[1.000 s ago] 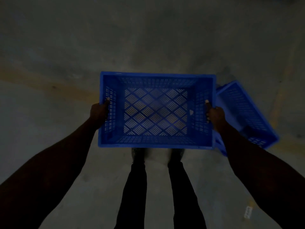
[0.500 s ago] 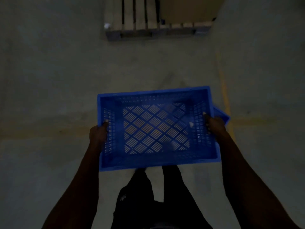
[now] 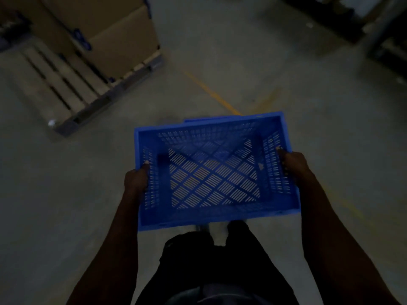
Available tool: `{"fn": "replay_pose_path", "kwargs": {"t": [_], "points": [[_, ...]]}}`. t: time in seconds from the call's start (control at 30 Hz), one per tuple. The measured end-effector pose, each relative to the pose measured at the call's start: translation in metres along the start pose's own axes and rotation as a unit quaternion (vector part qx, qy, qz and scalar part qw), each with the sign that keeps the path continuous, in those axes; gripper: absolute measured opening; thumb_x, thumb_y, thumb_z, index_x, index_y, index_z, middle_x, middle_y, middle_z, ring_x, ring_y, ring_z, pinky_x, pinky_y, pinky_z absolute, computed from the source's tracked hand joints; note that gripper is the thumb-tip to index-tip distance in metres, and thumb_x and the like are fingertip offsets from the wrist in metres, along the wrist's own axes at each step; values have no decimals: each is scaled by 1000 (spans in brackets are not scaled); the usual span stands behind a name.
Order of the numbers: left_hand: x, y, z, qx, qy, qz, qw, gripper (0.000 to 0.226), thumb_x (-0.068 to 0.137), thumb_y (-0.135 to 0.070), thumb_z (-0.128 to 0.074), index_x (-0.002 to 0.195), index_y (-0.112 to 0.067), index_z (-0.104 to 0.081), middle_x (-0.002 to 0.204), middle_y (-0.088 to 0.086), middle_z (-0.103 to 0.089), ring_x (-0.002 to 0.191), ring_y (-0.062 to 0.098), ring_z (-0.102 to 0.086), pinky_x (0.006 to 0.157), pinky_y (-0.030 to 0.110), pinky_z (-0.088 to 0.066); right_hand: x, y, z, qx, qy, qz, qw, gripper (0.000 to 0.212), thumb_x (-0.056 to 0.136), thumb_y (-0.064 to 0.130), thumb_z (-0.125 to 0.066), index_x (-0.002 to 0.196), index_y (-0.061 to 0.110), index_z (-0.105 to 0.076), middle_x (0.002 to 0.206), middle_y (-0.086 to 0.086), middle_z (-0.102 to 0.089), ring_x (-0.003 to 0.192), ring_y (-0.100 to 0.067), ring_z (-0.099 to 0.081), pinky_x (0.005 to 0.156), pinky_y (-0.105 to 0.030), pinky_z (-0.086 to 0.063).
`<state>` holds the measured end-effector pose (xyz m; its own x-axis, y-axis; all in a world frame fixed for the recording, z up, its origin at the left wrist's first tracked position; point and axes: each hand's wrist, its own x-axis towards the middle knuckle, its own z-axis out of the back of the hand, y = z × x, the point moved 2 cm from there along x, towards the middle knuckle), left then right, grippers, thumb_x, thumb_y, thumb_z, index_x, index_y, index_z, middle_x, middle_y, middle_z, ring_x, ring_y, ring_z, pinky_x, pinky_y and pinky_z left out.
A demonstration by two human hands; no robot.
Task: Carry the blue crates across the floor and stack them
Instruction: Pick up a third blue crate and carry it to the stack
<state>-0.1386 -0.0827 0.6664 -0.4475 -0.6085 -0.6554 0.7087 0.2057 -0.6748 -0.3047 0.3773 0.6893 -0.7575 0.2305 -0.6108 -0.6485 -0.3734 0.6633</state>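
An empty blue crate (image 3: pixel 215 172) with slotted walls and a lattice floor hangs in front of my waist, held level above the concrete. My left hand (image 3: pixel 136 179) grips its left short wall, thumb over the rim. My right hand (image 3: pixel 293 164) grips the right short wall the same way. A thin blue edge of a second crate (image 3: pixel 211 121) peeks out just past the far rim; the rest of it is hidden under the carried one.
A wooden pallet (image 3: pixel 72 93) with large cardboard boxes (image 3: pixel 114 34) sits on the floor at the upper left. A yellow floor line (image 3: pixel 211 93) runs diagonally ahead. Dark shelving or racks (image 3: pixel 374 25) fill the upper right corner. My legs are below the crate.
I have turned and moved with the crate; the pallet has shifted from top centre to upper left and looms closer. The second crate, once at the right, is now almost hidden behind the carried one.
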Motion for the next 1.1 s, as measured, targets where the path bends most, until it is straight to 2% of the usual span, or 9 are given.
{"fn": "replay_pose_path", "kwargs": {"t": [0.13, 0.27, 0.37, 0.5, 0.6, 0.73, 0.83, 1.1], "points": [[-25, -24, -48, 73, 70, -40, 994, 33, 93, -33, -65, 69, -15, -52, 60, 5, -48, 47, 18, -41, 50, 30, -34, -42, -66, 65, 65, -68, -37, 995, 45, 86, 49, -71, 69, 13, -50, 58, -8, -48, 46, -19, -42, 53, -34, -38], [-65, -35, -112, 140, 129, -94, 977, 33, 93, -30, -64, 67, -14, -53, 59, 5, -49, 44, 17, -39, 45, 26, -32, -92, -139, 128, 140, -136, -60, 979, 47, 89, 44, -69, 65, 15, -42, 50, -3, -39, 39, -16, -32, 45, -29, -31], [-109, -33, -169, 188, 174, -131, 958, 31, 93, -28, -64, 68, -15, -53, 60, 5, -48, 44, 16, -39, 36, 18, -29, -131, -204, 177, 191, -185, -78, 961, 47, 88, 44, -70, 63, 15, -43, 51, -4, -39, 39, -16, -32, 46, -31, -32], [-186, -11, -250, 244, 250, -172, 921, 40, 97, -27, -59, 61, -18, -43, 53, 3, -38, 31, 10, -30, 34, 17, -23, -195, -295, 244, 232, -256, -115, 931, 46, 86, 46, -71, 64, 11, -50, 53, -7, -46, 41, -19, -40, 49, -32, -37], [-256, 21, -306, 293, 311, -191, 884, 42, 97, -29, -58, 60, -19, -41, 46, -2, -35, 35, 12, -28, 37, 19, -23, -252, -369, 291, 275, -306, -146, 900, 44, 85, 46, -70, 65, 11, -50, 55, -8, -48, 42, -20, -41, 50, -33, -37], [-364, 73, -374, 334, 369, -228, 837, 37, 96, -27, -60, 64, -19, -45, 53, 2, -36, 35, 11, -28, 45, 24, -25, -327, -467, 347, 321, -365, -183, 855, 43, 83, 47, -70, 68, 11, -54, 59, -10, -53, 45, -21, -44, 50, -33, -39], [-444, 115, -419, 369, 416, -248, 793, 33, 97, -27, -61, 70, -15, -48, 54, 3, -37, 43, 16, -28, 50, 32, -26, -382, -529, 378, 356, -413, -212, 811, 41, 85, 44, -70, 68, 11, -53, 58, -10, -51, 44, -20, -42, 48, -32, -36], [-624, 207, -547, 442, 511, -292, 677, 31, 98, -28, -61, 75, -13, -48, 59, 6, -39, 49, 19, -33, 52, 35, -31, -479, -646, 443, 456, -507, -262, 683, 31, 87, 30, -68, 70, 12, -50, 55, -7, -45, 41, -17, -35, 45, -27, -29]]}}
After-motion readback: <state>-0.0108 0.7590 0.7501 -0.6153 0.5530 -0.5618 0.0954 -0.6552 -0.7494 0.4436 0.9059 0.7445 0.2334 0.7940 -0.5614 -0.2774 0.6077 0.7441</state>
